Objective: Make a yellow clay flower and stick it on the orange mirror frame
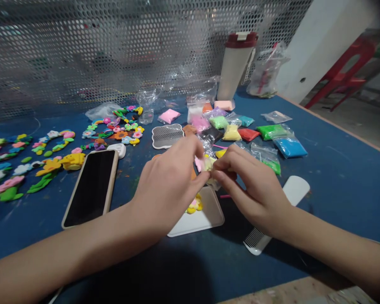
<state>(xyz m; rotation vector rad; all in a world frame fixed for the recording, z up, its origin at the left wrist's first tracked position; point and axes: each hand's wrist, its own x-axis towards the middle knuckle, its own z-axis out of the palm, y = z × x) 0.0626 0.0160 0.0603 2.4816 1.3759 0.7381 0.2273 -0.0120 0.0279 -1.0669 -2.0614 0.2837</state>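
My left hand (pixel 169 185) and my right hand (pixel 253 185) meet above a small white tray (pixel 205 217) on the blue table. Both pinch a small pale yellow lump of clay (pixel 210 165) in a bit of clear wrap between their fingertips. On the tray, partly hidden by my left hand, lies a yellow and pink clay flower (pixel 194 205). A white comb (pixel 274 219) lies under my right wrist.
A phone (pixel 91 185) lies face up at the left. Finished clay flowers (pixel 50 164) spread across the left side. Bags of coloured clay (pixel 272 131) sit behind my hands, with a white mould (pixel 167 136), a red-lidded tumbler (pixel 236 63) and a mesh screen behind.
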